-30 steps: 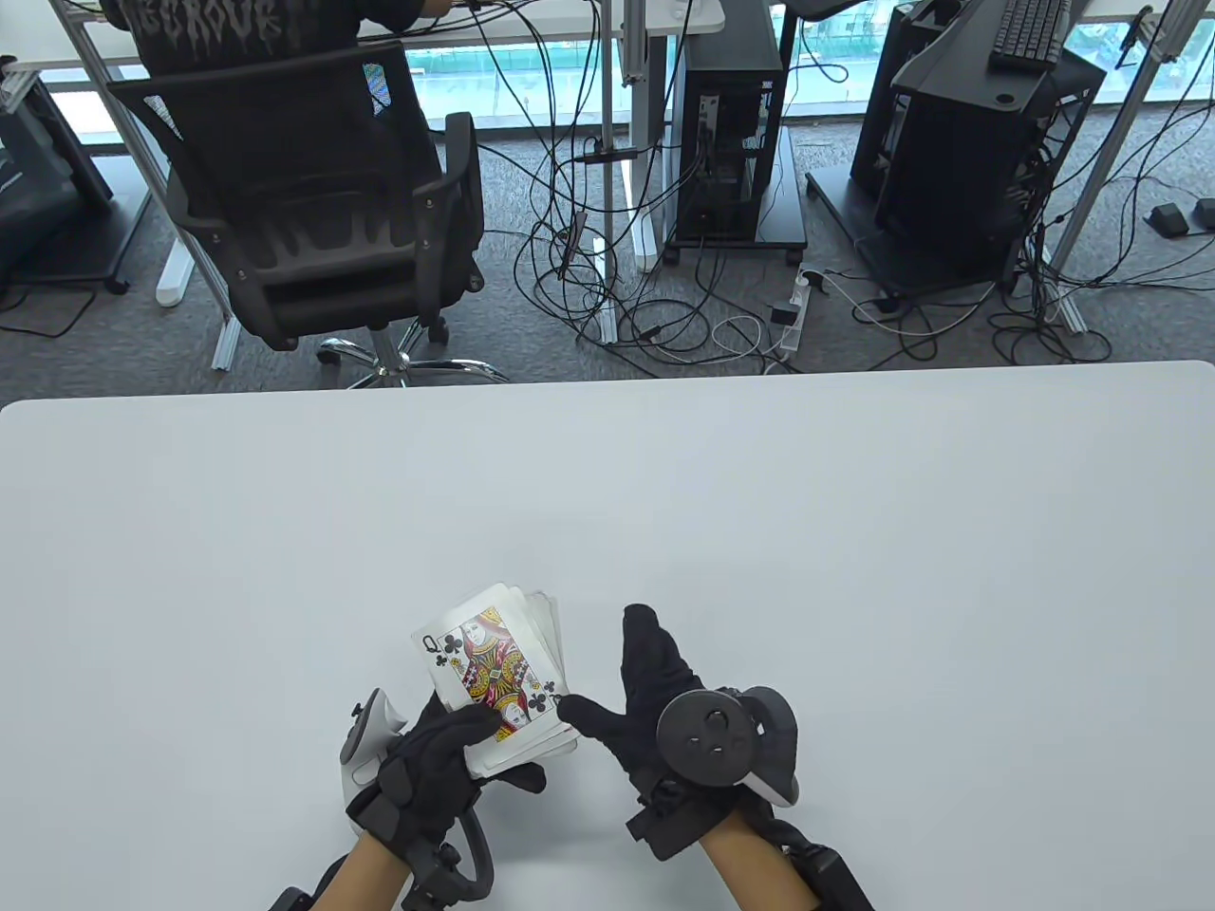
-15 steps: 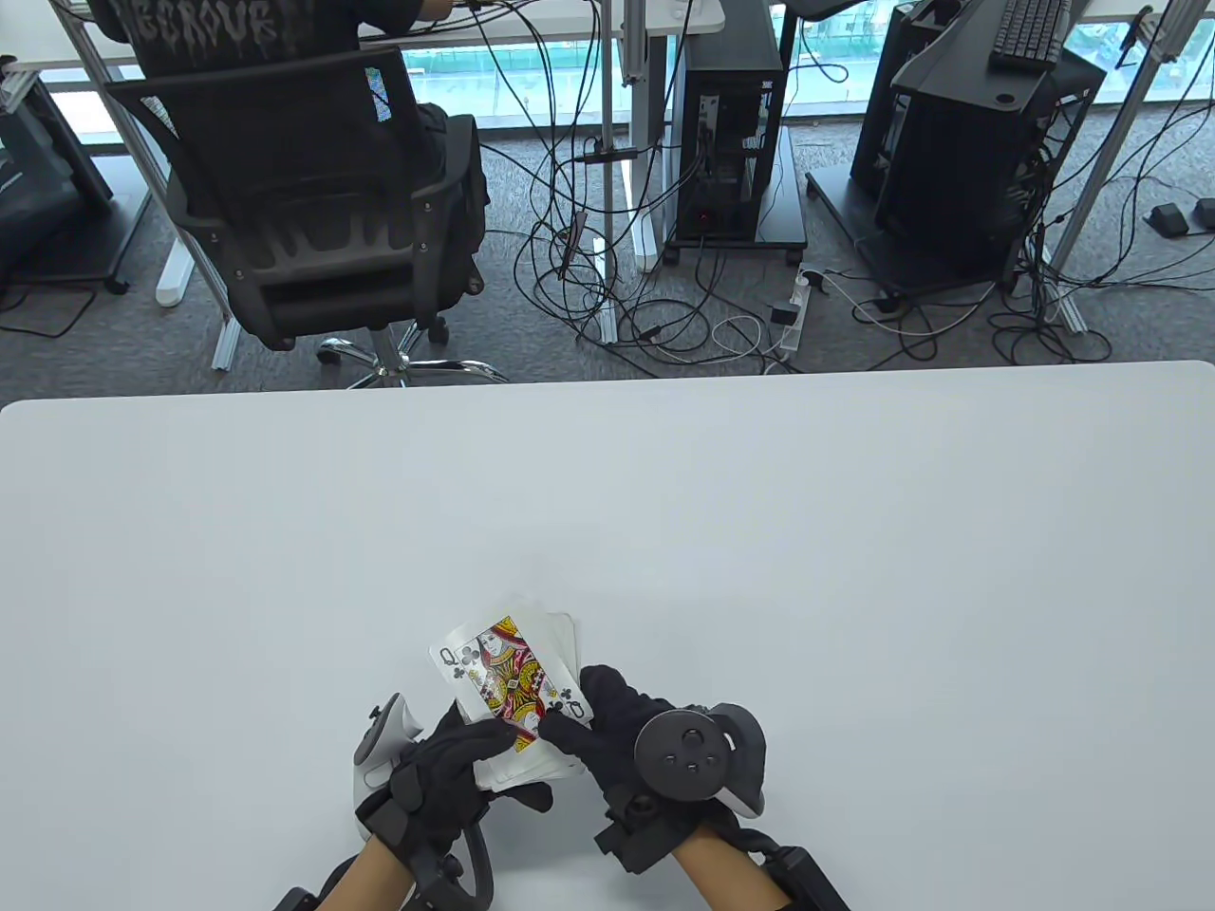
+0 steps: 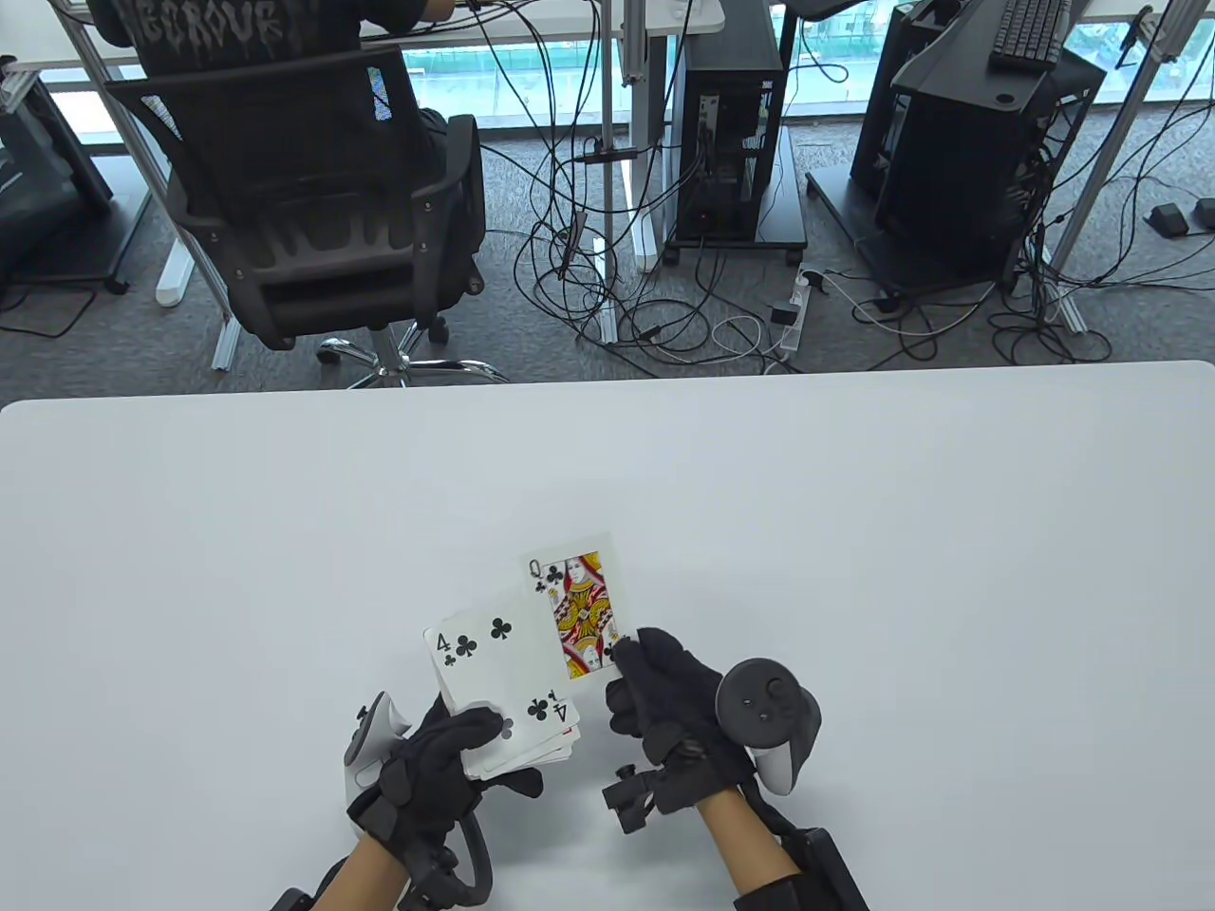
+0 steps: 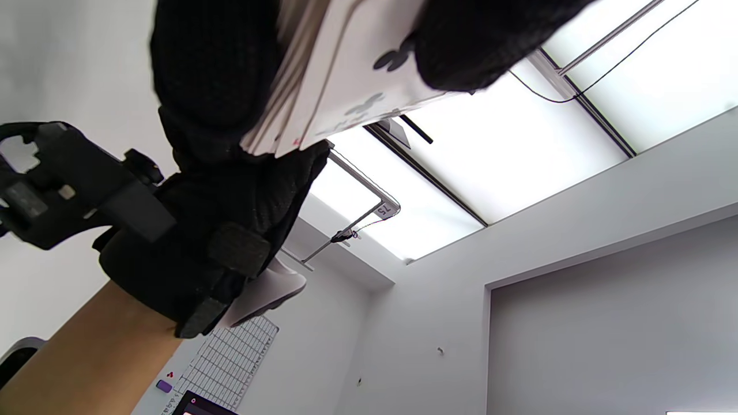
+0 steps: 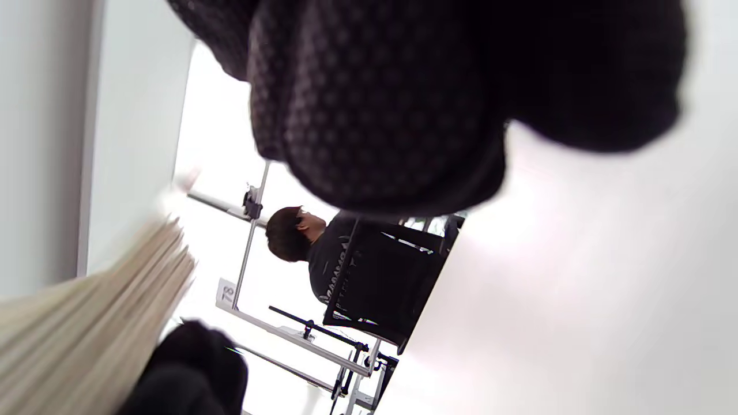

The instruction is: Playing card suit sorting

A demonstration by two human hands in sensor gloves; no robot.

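Barely begun: queen-of-clubs card (image 3: 575, 610) pinched in right hand (image 3: 664, 702), face-up white deck (image 3: 508, 683) gripped in left hand (image 3: 446, 759); nothing yet sorted on white worktop (image 3: 854, 531).

Pretty much the whole table (image 3: 854, 493) is bare white surface, 9 through 3 o'clock. Only stuff in the way is down at 6: the deck (image 3: 503, 683) and the queen (image 3: 579, 612) just beside it at its 1 o'clock.

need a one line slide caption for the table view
Right hand pinches the queen of clubs; left hand grips the deck, four of clubs on top.
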